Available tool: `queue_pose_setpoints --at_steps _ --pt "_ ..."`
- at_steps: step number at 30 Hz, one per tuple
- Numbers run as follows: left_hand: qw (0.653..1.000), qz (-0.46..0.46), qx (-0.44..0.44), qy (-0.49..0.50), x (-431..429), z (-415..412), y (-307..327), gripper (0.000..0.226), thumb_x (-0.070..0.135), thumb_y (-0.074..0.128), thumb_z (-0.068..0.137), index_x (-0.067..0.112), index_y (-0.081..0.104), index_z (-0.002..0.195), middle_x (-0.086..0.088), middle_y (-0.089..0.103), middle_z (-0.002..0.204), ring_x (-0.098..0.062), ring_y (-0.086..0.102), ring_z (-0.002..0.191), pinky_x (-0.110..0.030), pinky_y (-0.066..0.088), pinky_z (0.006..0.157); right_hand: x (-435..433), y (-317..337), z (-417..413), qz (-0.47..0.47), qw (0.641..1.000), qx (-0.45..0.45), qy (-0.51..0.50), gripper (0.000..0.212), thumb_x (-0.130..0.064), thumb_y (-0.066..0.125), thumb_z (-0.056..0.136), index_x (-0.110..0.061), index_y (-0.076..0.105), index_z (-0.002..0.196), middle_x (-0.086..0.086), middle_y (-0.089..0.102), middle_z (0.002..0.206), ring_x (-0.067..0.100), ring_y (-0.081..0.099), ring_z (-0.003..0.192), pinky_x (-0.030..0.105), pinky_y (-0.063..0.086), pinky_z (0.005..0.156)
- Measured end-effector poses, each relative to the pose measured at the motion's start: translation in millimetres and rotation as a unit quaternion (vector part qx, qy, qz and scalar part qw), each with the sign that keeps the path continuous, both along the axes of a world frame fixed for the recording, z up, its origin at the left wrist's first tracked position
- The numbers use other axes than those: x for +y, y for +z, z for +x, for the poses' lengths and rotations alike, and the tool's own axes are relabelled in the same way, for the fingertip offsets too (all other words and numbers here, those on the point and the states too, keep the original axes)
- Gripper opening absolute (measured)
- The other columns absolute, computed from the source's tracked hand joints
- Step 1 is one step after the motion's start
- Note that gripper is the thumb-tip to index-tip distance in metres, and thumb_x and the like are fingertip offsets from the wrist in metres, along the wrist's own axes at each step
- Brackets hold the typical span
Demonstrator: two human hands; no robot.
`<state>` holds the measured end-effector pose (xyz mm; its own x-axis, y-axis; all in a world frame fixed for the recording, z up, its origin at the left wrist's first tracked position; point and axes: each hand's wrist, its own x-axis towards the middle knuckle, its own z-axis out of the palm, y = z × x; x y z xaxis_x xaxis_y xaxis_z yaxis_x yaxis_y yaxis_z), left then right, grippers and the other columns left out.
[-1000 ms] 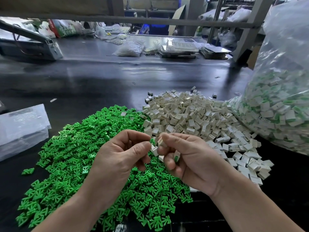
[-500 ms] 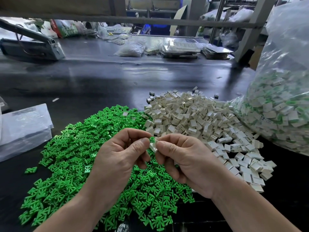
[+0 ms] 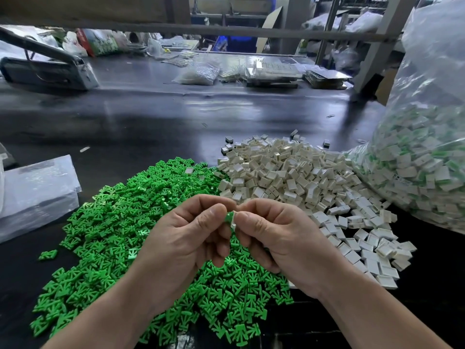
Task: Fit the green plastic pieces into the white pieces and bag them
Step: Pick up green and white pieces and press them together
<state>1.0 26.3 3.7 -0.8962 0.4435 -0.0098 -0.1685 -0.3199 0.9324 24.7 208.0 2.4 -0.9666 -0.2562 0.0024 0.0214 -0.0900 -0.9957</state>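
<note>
Both hands meet low in the centre of my feed. The left hand (image 3: 181,238), fingers curled, pinches a green piece (image 3: 228,217) between thumb and forefinger. The right hand (image 3: 279,238), curled the same way, pinches a white piece (image 3: 233,222) pressed right against the green one. I cannot tell whether the green piece is fully seated in the white one, because fingertips hide most of both.

Across the black table (image 3: 151,127), left to right as I watch:

- A stack of flat clear bags (image 3: 35,195) lies at the left edge, apart from the parts.
- A stray green piece (image 3: 47,254) lies just off the left side of the green heap.
- A broad heap of loose green pieces (image 3: 120,222) spreads beneath the wrists and to their left.
- A heap of white pieces (image 3: 289,177) touches the green heap along its right flank, with a few white ones lying on the green.
- A large clear bag (image 3: 427,152), bulging with white pieces that show green, stands at the far right with its base touching the white heap.

Farther back, a grey machine (image 3: 47,71) with a long lever sits at the left. A small filled clear bag (image 3: 198,74) lies near the middle of the table's far side.
</note>
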Motion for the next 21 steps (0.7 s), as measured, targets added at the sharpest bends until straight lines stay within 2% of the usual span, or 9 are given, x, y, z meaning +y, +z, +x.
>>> queue_pose_setpoints --at_steps 3,5,8,9,11,13,17,21 --pt "0.996 0.048 -0.046 -0.063 0.9 1.4 1.3 0.047 0.037 0.082 0.075 0.011 0.07 0.113 -0.01 0.061 0.066 -0.017 0.058 0.048 -0.024 0.049 0.041 -0.1 -0.2 0.6 -0.014 1.0 -0.009 0.013 0.017 -0.025 0.065 0.095 -0.014 0.067 0.083 0.003 0.058 0.068 0.008 0.041 0.04 0.016 0.03 0.037" --pt "0.992 0.07 -0.063 -0.086 0.5 2.0 2.7 0.057 0.036 0.087 0.068 0.01 0.069 0.116 -0.01 0.063 0.067 -0.017 0.061 0.049 -0.023 0.05 0.042 -0.3 -0.3 0.8 -0.028 0.999 -0.02 0.017 0.025 -0.028 0.066 0.091 -0.003 0.065 0.09 0.004 0.057 0.068 0.008 0.041 0.04 0.016 0.03 0.036" --pt "0.985 0.101 -0.097 -0.104 1.3 2.5 3.4 0.061 0.031 0.09 0.064 0.007 0.069 0.116 -0.011 0.065 0.068 -0.019 0.065 0.051 -0.024 0.052 0.042 -0.8 0.3 1.4 -0.038 0.999 -0.028 0.022 0.019 -0.03 0.066 0.089 -0.011 0.068 0.085 0.003 0.056 0.066 0.008 0.04 0.041 0.018 0.029 0.036" --pt "0.983 0.11 -0.105 -0.107 1.4 2.4 2.9 0.06 0.029 0.091 0.063 0.006 0.07 0.115 -0.012 0.065 0.068 -0.019 0.065 0.051 -0.025 0.053 0.043 -0.9 0.5 1.4 -0.042 0.998 -0.032 0.025 0.022 -0.03 0.066 0.089 -0.008 0.069 0.089 0.002 0.055 0.066 0.007 0.04 0.041 0.018 0.029 0.036" --pt "0.981 0.116 -0.114 -0.111 0.9 2.2 2.2 0.057 0.027 0.091 0.063 0.005 0.071 0.112 -0.013 0.066 0.068 -0.02 0.066 0.052 -0.025 0.053 0.043 -0.6 1.3 1.3 -0.048 0.997 -0.043 0.034 0.04 -0.03 0.066 0.088 0.003 0.064 0.11 0.001 0.056 0.065 0.006 0.04 0.041 0.017 0.029 0.035" --pt "0.98 0.114 -0.119 -0.115 -0.3 1.5 2.4 0.052 0.027 0.091 0.063 0.006 0.072 0.108 -0.013 0.066 0.067 -0.02 0.066 0.051 -0.025 0.054 0.043 0.2 1.5 1.3 -0.05 0.997 -0.049 0.035 0.045 -0.029 0.067 0.087 0.005 0.061 0.115 -0.001 0.056 0.064 0.006 0.04 0.041 0.017 0.029 0.035" --pt "0.978 0.103 -0.13 -0.125 -2.3 -0.7 2.9 0.049 0.026 0.091 0.064 0.007 0.073 0.105 -0.013 0.067 0.066 -0.02 0.067 0.05 -0.025 0.054 0.043 0.6 1.9 0.6 -0.037 0.997 -0.055 0.038 0.027 -0.029 0.067 0.088 -0.004 0.067 0.098 0.001 0.056 0.064 0.006 0.04 0.041 0.017 0.03 0.035" --pt "0.976 0.097 -0.142 -0.134 -4.3 -2.6 3.2 0.044 0.025 0.091 0.065 0.009 0.074 0.103 -0.012 0.067 0.065 -0.019 0.067 0.05 -0.025 0.054 0.041 1.2 2.9 0.6 -0.039 0.996 -0.055 0.057 0.011 -0.028 0.067 0.09 -0.019 0.073 0.094 0.0 0.057 0.064 0.005 0.041 0.041 0.016 0.031 0.035"
